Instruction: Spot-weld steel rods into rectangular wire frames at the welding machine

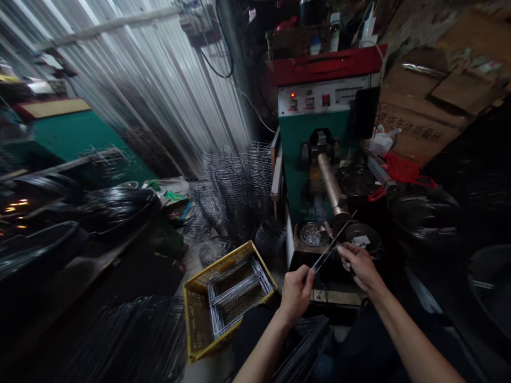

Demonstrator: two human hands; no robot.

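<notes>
From where I stand, the work is all gathered at the front of a teal machine (297, 143), where the person sits close with both arms stretched forward. The left hand (296, 291) is closed on the near end of a thin metal rod (330, 245), thumb pressed on top, which seems a sensible hold for steadying something so slender while its far end points up and away, under the machine's thick metal arm (329, 181). The right hand (357, 266) has its thumb and fingertips gathered close beside the wire; I can't tell whether they pinch it, or some smaller piece, or only rest against it. So the rod sits between the two hands, just in front of the arm's lower end.

Just beyond the hands a shallow dish (301, 232) holds small shiny bits (312, 235), probably kept there to be easy to reach. The yellow crate (195, 319) stands by the left knee, likely for the same reason, with metal wire frames (235, 290) lying inside, their sides lined up, perhaps so they don't tangle. Behind it, wire baskets (229, 181) rise in tall nested stacks, presumably to save floor space against the corrugated wall (159, 80)
</notes>
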